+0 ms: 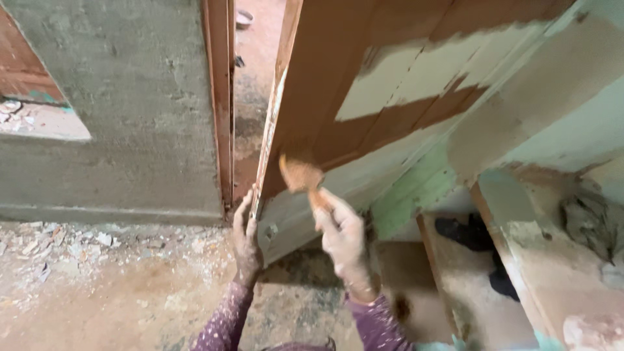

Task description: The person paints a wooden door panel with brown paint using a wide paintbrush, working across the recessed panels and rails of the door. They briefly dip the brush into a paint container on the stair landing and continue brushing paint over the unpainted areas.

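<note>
Nearest the camera, the door's lower edge is steadied by the left hand, its fingers hooked round the edge of the door, just above the dusty floor. Just beside it, a paint-caked brush is gripped by its handle in the closed right hand, and its bristles are pressed against the lower panel, where brown paint is laid over pale green and cream. A risk is judged here: should the door swing, the left fingers could be pinched against the frame, and a loaded brush could drip onto the floor or sleeves. Farther off, flakes of debris are seen along the wall's foot. No packages, labels or signs are seen anywhere.
</note>
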### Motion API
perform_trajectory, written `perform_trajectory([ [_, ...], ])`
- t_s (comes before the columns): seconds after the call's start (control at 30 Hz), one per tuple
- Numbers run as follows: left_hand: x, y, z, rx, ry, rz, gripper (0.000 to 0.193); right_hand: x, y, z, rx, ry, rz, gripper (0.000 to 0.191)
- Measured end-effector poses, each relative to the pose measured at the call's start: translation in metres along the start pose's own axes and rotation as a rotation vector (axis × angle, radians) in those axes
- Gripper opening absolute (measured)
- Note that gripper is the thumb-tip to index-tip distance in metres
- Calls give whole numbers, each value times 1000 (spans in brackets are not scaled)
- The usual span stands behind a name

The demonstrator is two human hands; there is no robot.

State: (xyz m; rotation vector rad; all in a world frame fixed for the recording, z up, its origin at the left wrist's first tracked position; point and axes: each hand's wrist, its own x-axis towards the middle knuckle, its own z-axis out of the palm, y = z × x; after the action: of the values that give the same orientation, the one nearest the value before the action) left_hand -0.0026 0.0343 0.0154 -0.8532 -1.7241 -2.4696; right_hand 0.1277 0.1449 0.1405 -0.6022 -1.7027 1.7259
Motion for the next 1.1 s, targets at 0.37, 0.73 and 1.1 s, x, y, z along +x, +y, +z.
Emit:
perform_trajectory([
  [0.37, 7, 14, 2, -181, -48, -26, 60, 0, -84, -11, 49, -12, -267, 49],
  [0.73, 13, 9, -15, 26, 31, 2, 58, -30, 20, 32, -238, 25, 137, 45],
  [1.1, -5, 10, -1, -110, 35, 23, 59, 28, -40, -4, -295, -49, -428, 40],
])
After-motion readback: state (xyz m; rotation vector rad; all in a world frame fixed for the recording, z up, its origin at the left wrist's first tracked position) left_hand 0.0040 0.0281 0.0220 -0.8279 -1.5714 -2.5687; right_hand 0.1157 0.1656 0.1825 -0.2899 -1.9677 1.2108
